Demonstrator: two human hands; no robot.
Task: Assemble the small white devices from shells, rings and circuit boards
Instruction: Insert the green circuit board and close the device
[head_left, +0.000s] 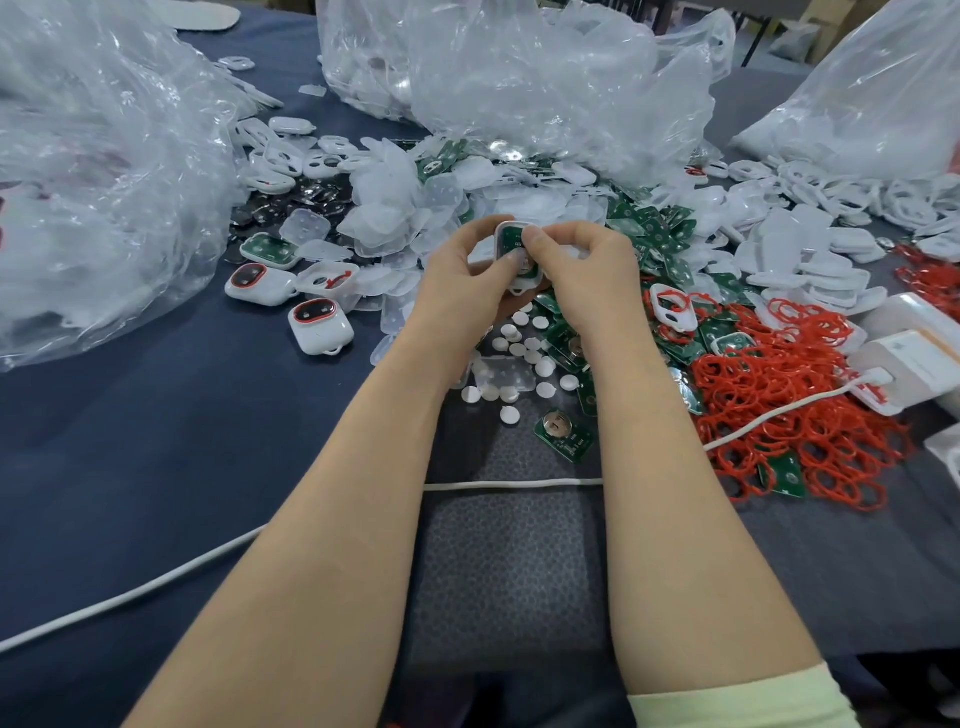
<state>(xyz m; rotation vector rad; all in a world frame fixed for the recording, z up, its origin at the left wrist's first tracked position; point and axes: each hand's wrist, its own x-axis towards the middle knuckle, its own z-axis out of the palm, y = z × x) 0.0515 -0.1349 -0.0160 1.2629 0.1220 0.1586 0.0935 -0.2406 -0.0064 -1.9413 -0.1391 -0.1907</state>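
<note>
Head view: small white plastic shell (505, 229) with green circuit board (512, 243) inside, long axis twelve-to-six, pinched between left hand (462, 275) grip at nine o'clock and right hand (587, 275) grip at three

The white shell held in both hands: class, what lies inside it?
A green circuit board shows inside the white shell. The left hand and right hand pinch the shell; their fingers cover the board's lower part, so anything else inside is hidden.
</note>
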